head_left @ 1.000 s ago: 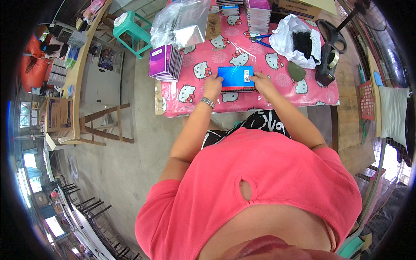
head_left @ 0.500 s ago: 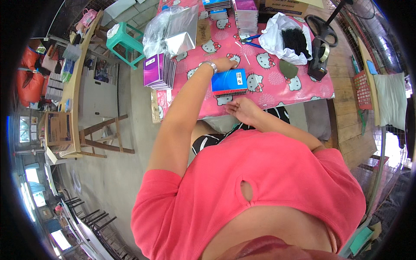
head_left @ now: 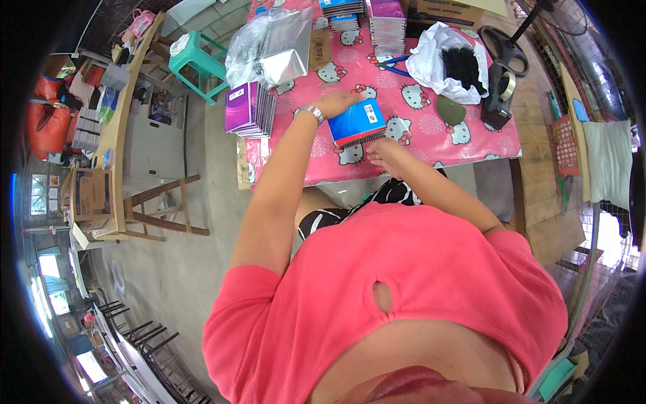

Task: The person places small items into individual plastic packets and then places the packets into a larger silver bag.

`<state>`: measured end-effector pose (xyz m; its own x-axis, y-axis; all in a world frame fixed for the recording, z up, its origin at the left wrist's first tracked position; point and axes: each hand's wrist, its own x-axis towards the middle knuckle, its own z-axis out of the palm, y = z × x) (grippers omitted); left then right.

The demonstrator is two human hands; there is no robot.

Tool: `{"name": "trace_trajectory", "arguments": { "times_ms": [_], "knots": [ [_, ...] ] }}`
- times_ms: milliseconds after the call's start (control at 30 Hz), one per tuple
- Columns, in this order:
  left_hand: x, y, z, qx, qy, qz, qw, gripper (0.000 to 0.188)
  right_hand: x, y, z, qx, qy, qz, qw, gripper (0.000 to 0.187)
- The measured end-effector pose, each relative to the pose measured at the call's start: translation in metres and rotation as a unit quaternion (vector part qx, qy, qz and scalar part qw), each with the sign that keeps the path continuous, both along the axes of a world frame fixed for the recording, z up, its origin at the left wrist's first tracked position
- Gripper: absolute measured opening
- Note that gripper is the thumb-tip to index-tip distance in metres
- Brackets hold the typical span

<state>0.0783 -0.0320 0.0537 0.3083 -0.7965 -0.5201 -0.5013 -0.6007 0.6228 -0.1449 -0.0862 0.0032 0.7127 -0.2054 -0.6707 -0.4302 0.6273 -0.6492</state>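
Note:
A short stack of blue spiral notebooks (head_left: pixel 358 124) lies near the front edge of the table, slightly turned, with its bound side toward me. My left hand (head_left: pixel 336 104), with a watch (head_left: pixel 312 113) on the wrist, reaches along the stack's far left edge. Its fingers are stretched out and partly hidden behind the top notebook. At the near right corner, my right hand (head_left: pixel 389 156) has its fingers extended close against the bindings; whether they touch is hard to tell. Neither hand grips the stack.
Purple notebooks (head_left: pixel 246 109) are stacked at the left edge. Clear plastic sleeves (head_left: pixel 269 50) lie behind them. Blue-handled pliers (head_left: pixel 393 65), a white bag of black binding coils (head_left: pixel 464 71) and a tape dispenser (head_left: pixel 496 101) occupy the right. More notebooks (head_left: pixel 386 30) stand at the back.
My right hand has moved right and up to the stack's near right corner. My left hand has shifted slightly left, and the blue stack has turned a little counter-clockwise.

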Motion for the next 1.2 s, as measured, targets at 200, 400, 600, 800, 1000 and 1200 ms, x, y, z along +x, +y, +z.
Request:
{"name": "trace_trajectory", "arguments": {
  "times_ms": [200,400,600,800,1000,1200],
  "knots": [
    [-0.062,0.041,0.022,-0.036,-0.349,-0.171,0.92,0.116,-0.014,-0.011,0.002,0.012,0.04,-0.016,0.999,0.027],
    [-0.055,0.049,0.015,-0.033,-0.329,-0.164,0.929,0.118,-0.019,-0.024,0.005,-0.062,0.031,0.03,0.997,0.021],
    [-0.063,0.066,-0.004,-0.119,-0.366,-0.088,0.919,0.108,-0.006,-0.076,0.016,-0.256,-0.027,-0.065,0.964,0.019],
    [-0.091,0.08,-0.044,-0.278,0.282,0.449,0.802,0.04,0.031,-0.093,0.025,-0.178,-0.018,0.075,0.981,0.025],
    [-0.094,0.085,-0.044,-0.317,0.296,0.478,0.764,0.043,0.045,-0.089,0.027,-0.182,0.055,0.099,0.977,0.037],
    [-0.094,0.074,-0.048,-0.274,0.273,0.493,0.779,0.06,0.032,-0.084,0.034,-0.171,0.018,0.064,0.983,0.039]
  ]
}}
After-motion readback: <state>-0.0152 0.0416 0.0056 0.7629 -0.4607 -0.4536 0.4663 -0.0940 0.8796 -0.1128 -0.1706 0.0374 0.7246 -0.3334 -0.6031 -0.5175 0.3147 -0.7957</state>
